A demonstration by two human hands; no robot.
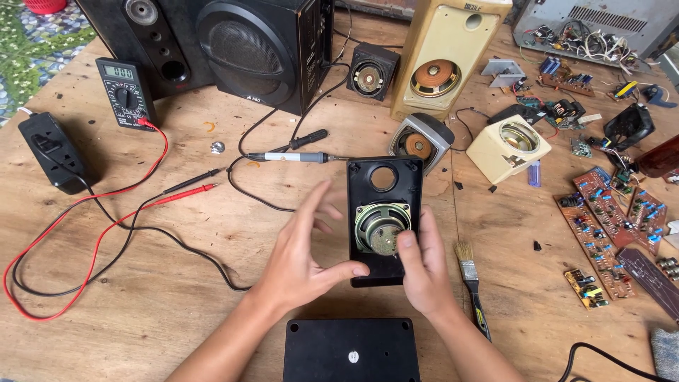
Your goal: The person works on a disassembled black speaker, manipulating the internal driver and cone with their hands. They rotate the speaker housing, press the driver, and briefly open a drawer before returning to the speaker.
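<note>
Head view: at frame centre, a black speaker panel [385, 219] is laid on the wooden counter [177, 297]. Its lower left edge is gripped by the left hand [304, 258]. The driver [382, 228] is pressed by the right hand [424, 269], fingers together.

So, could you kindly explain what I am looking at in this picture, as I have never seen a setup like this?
There is no machine here: a head-worn camera looks down at a person's bare hands over a wooden workbench. The left hand steadies a black speaker front panel, and the right hand touches its speaker driver. Around them lie a multimeter with red and black probes, a soldering iron, a paintbrush, circuit boards and several loose speakers.
</note>
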